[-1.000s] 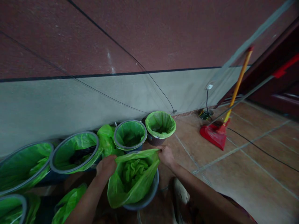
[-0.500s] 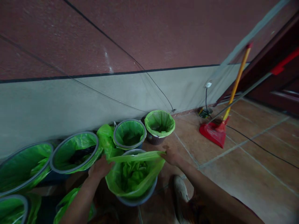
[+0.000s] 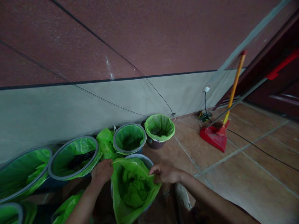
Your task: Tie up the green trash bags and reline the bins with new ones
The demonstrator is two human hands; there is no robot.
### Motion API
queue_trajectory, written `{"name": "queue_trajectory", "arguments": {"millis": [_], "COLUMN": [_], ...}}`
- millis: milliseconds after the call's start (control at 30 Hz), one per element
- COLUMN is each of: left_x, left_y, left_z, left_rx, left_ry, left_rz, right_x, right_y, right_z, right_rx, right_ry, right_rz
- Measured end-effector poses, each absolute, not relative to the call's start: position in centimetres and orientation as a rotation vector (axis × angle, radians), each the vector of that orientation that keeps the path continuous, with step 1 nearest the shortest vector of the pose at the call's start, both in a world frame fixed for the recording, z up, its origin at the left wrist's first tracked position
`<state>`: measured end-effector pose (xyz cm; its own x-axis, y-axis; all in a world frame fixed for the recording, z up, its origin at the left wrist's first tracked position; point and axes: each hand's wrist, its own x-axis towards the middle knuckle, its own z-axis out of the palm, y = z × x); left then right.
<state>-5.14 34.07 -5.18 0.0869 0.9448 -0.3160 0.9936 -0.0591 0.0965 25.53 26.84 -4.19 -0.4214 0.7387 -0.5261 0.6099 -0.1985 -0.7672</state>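
A green plastic bag [image 3: 135, 186] stands with its mouth spread inside a grey-rimmed bucket [image 3: 147, 160] in front of me. Crumpled green plastic shows down inside it. My left hand [image 3: 102, 171] pinches the bag's edge at the upper left. On the right side, my right hand [image 3: 165, 173] is closed on the bag's edge, its fingertips curled in. Behind the bucket are a grey-rimmed lined bin [image 3: 130, 152] and a small dark bin [image 3: 155, 143] with a green liner folded over its rim.
Larger lined bins [image 3: 50, 169] line the wall at left. A bunched green bag [image 3: 106, 143] lies between bins. At right, a red dustpan [image 3: 213, 137] and a broom with a yellow handle [image 3: 233, 87] stand on the tiled floor. A black cable [image 3: 254, 143] crosses the tiles. My shoe [image 3: 183, 196] is near the bucket.
The bag's mouth has gone from stretched wide sideways to narrower and pulled toward me. My right hand has moved left and down, exposing the bucket's back rim.
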Motion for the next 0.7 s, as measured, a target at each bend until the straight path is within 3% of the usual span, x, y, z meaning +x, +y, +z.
{"name": "queue_trajectory", "arguments": {"millis": [167,433,567,700], "left_x": [-3.2,-1.3,-0.7,-1.8], "left_y": [34.2,34.1,34.1,33.9], "left_z": [-2.5,-0.5,-1.1,-2.5], "left_rx": [2.056,1.901,1.892,1.980], "left_ry": [1.934,1.560,1.396,1.587], "left_rz": [-0.113,0.705,0.614,0.226], "right_x": [24.5,22.2,21.0,20.9], "right_y": [26.1,23.6,22.6,22.7], "right_z": [-3.1,-2.8,-3.2,-4.5], "right_rx": [-1.350,-0.782,-0.748,-0.961], "right_ry": [-1.688,-1.566,-2.035,-2.498], "right_rz": [2.040,2.541,2.532,2.112]}}
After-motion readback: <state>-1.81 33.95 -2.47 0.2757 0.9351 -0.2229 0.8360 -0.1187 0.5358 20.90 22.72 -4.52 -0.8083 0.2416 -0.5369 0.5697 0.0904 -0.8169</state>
